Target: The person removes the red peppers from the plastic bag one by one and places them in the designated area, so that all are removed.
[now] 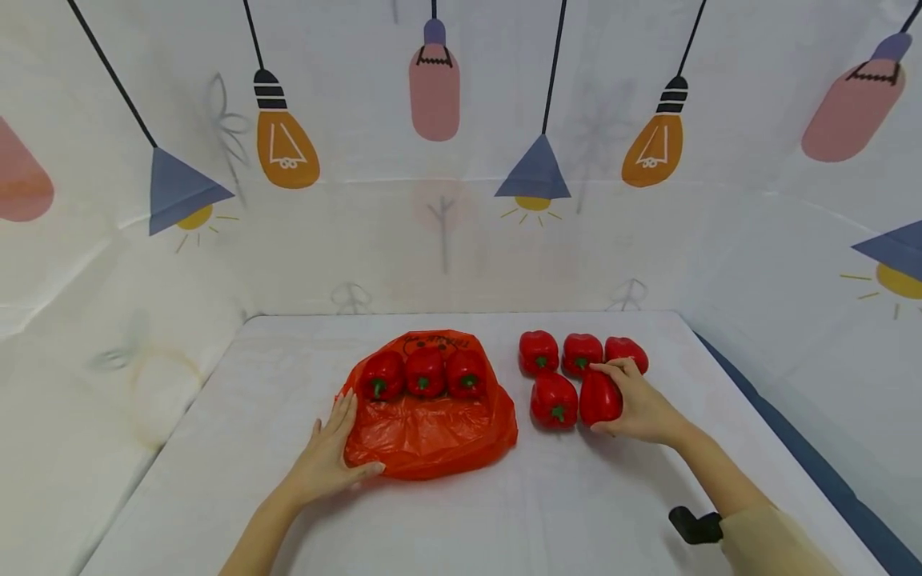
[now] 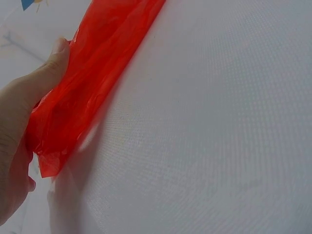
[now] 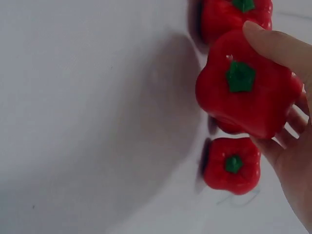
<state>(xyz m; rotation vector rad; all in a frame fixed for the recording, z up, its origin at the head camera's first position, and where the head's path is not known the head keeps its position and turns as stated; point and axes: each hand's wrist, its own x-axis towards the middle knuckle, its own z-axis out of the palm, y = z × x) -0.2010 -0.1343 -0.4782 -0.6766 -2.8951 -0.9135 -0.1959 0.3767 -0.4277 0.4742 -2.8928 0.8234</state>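
A red plastic bag (image 1: 432,444) lies on the white table with its mouth spread wide. Three red bell peppers (image 1: 426,372) with green stems sit in a row inside it. My left hand (image 1: 327,456) rests along the bag's left edge, fingers extended and thumb against the front rim; in the left wrist view the thumb (image 2: 56,61) touches the red plastic. To the right of the bag, my right hand (image 1: 637,404) grips a red bell pepper (image 3: 239,87) between thumb and fingers. Its green stem faces the right wrist camera.
Close around the held pepper stand other red peppers: one to its left (image 1: 554,402) and three behind, including the far-left one (image 1: 538,353). A black object (image 1: 695,526) shows beside the right sleeve. A wall sheet (image 1: 446,240) with printed lamps rises behind the table.
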